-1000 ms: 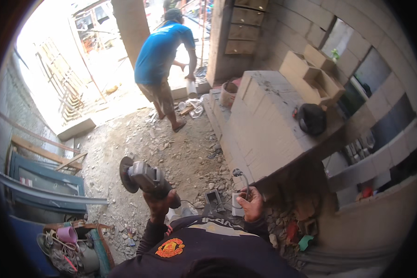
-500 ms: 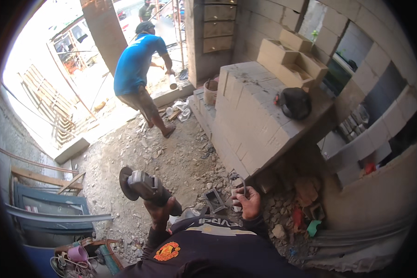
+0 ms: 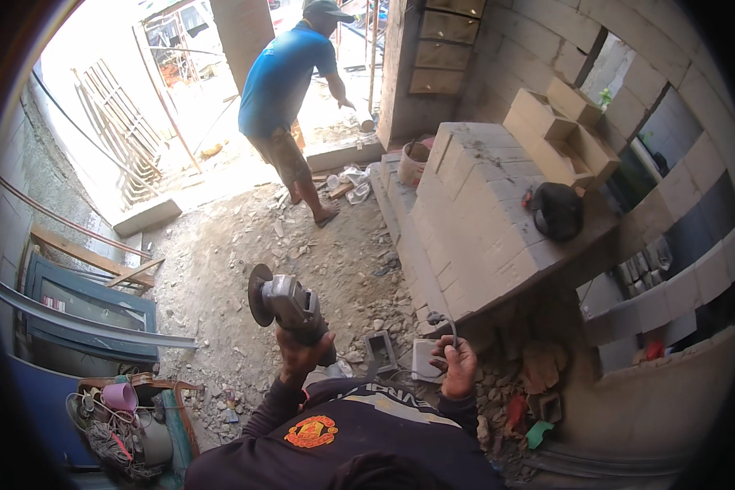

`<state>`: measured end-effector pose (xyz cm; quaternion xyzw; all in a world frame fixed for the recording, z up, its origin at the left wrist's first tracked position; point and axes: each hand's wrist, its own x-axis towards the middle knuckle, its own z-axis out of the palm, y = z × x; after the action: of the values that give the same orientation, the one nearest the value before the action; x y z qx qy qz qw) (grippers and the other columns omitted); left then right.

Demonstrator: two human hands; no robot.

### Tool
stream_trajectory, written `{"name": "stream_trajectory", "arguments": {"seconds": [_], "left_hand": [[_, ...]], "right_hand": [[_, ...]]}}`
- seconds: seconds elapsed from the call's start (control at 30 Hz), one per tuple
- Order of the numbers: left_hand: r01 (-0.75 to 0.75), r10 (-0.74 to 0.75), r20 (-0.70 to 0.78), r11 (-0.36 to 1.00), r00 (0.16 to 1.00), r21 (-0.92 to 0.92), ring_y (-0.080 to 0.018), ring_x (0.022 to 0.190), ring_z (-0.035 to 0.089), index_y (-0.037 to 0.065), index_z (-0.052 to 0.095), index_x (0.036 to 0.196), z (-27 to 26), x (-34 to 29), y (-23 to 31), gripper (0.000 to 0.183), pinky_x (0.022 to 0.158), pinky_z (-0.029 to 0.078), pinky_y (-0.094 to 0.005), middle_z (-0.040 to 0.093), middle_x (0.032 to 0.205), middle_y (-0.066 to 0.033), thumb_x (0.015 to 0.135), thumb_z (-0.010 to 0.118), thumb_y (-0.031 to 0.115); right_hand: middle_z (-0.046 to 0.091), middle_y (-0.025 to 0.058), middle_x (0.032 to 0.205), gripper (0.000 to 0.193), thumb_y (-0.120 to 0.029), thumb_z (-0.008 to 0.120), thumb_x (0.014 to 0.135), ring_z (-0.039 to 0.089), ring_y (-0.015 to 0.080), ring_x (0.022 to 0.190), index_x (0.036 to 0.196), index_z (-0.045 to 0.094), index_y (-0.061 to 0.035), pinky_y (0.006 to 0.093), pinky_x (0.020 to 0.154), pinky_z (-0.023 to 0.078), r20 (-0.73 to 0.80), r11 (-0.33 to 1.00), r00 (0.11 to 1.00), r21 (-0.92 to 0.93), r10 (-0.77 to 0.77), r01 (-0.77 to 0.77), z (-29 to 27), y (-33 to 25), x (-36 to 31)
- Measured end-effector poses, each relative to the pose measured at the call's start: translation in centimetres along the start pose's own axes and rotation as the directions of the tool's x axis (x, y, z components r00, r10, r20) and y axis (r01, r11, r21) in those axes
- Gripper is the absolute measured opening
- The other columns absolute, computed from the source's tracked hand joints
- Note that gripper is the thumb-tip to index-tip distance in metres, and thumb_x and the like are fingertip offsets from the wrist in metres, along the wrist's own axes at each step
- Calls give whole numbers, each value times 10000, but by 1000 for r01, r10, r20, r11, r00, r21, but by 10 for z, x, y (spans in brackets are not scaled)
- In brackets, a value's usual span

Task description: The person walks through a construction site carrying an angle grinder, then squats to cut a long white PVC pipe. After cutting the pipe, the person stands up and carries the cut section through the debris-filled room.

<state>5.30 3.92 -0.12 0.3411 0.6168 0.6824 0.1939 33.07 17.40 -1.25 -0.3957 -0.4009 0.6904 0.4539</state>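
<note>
Close to the chest, gripping a grey angle grinder in the left hand, with fingers wrapped around the body and the dark disc toward the left. Across to the right, pinching a grey cable in the right hand, with bent fingers. Just beyond, on the rubble-strewn floor, a hollow grey box near a white box. Farther right, a block-built counter bearing a black item of unclear kind and pale hollow blocks. Beside it, a bucket. Farthest, near the bright opening, a person in a blue shirt, leaning, with one arm toward a pale cylinder.
</note>
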Motion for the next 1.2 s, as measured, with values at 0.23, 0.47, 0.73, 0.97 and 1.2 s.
{"name": "stream_trajectory", "arguments": {"seconds": [0.23, 0.47, 0.73, 0.97, 1.2], "left_hand": [[-26, 27, -14, 999, 1000, 40, -167, 793, 672, 3, 611, 1075, 10, 30, 0, 481, 737, 564, -326, 677, 900, -70, 653, 832, 72], [-80, 79, 18, 995, 997, 67, -160, 782, 648, 11, 577, 1122, 10, 62, -4, 527, 713, 551, -318, 650, 917, -57, 668, 831, 97], [12, -12, 20, 1000, 1000, -17, -158, 780, 646, 3, 592, 1092, 14, 90, -15, 524, 713, 547, -317, 650, 898, -57, 652, 848, 127], [135, -138, 151, 990, 979, 30, -170, 899, 628, -8, 558, 1186, -33, 185, -81, 649, 798, 533, -338, 640, 1031, -88, 632, 855, 152], [165, -173, 78, 981, 982, 99, -204, 886, 646, -1, 560, 1175, -106, 278, -96, 640, 791, 538, -354, 645, 1023, -100, 624, 849, 151]], "right_hand": [[602, 4, 667, 372, -244, 519, 1039, 603, 89, 636, 1211, 618, 71, 230, 641, 524, 116, 944, 978, -262, -176, 201, 4, -10, 31], [642, 20, 755, 348, -257, 579, 1018, 464, 31, 475, 1149, 657, 57, 189, 434, 371, 198, 989, 975, -86, -104, 123, 36, -29, 71], [573, -20, 781, 328, -117, 540, 1007, 528, 51, 627, 1277, 610, 54, 218, 570, 461, 286, 989, 957, -124, -48, 87, 73, -8, 125], [636, 6, 857, 314, -38, 553, 981, 663, 113, 768, 1285, 601, 24, 289, 749, 585, 197, 985, 966, -65, 168, -158, 156, 57, 204], [672, 25, 889, 254, -65, 615, 963, 669, 131, 777, 1198, 634, 30, 288, 732, 571, 255, 979, 949, -139, 182, -151, 284, 79, 276]]}}
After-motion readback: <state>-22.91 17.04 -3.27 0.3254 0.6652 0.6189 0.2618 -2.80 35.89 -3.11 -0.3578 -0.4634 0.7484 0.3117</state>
